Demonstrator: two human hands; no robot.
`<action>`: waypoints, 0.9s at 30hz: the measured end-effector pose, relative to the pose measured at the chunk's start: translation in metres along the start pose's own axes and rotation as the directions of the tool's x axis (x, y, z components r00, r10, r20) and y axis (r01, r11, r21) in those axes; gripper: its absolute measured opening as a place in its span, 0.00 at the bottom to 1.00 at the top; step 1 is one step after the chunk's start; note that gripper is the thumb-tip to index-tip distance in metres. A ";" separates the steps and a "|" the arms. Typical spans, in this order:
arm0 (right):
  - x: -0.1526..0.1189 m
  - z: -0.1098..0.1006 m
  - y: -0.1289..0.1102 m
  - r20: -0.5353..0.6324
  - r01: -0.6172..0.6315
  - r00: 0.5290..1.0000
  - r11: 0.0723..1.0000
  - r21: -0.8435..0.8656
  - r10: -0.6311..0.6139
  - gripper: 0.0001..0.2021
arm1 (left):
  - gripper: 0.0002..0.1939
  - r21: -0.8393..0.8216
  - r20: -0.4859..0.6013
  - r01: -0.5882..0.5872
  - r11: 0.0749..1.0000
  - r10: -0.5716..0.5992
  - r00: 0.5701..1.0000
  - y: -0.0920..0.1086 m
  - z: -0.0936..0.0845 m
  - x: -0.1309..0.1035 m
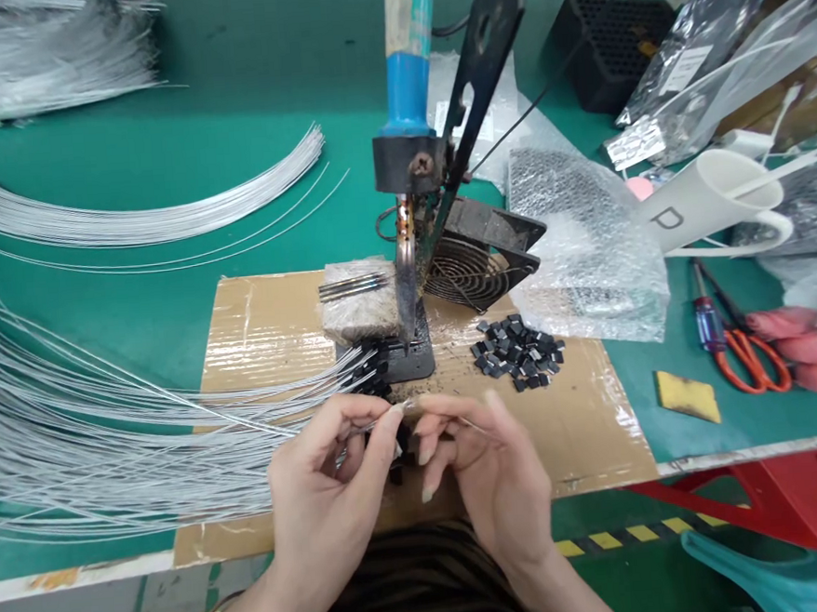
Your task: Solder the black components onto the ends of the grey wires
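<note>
My left hand [343,478] is closed, thumb against index finger, on a thin grey wire at the front edge of the cardboard [585,424]. Close beside it on the right, my right hand [482,459] has its index fingertip near the wire's end, its thumb raised and the other fingers curled; whether it grips anything is too small to tell. Many grey wires [146,455] run in from the left, with black connectors [367,365] at their ends. Above the hands stands a blue soldering iron [411,82], tip down. A pile of small black parts [520,349] lies to the right.
A small fan [476,264] sits behind the iron's tip, and a wrapped block [358,300] left of it. Farther right are bubble wrap [586,238], a white mug [709,196], orange-handled scissors [752,361] and a yellow sponge [687,396]. Another wire bundle [143,222] lies back left.
</note>
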State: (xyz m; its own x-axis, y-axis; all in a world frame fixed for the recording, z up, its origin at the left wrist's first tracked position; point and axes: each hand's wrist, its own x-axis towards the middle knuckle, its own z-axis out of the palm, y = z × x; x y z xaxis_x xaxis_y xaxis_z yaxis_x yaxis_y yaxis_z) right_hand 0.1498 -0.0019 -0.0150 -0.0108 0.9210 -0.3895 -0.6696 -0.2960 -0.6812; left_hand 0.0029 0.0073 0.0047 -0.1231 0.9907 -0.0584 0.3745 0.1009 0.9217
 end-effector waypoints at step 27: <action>0.026 -0.035 -0.045 -0.096 0.224 0.888 0.605 -0.764 -0.450 0.08 | 0.05 0.034 0.028 -0.010 0.999 0.009 1.000 0.001 -0.010 0.005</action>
State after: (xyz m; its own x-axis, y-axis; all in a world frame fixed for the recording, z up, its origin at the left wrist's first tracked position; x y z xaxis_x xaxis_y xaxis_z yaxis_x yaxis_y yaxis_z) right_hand 0.2054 0.0267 -0.0160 0.3626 0.9267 -0.0986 0.1601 -0.1661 -0.9730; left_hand -0.0063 0.0111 0.0090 -0.0936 0.9938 -0.0609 0.4072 0.0940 0.9085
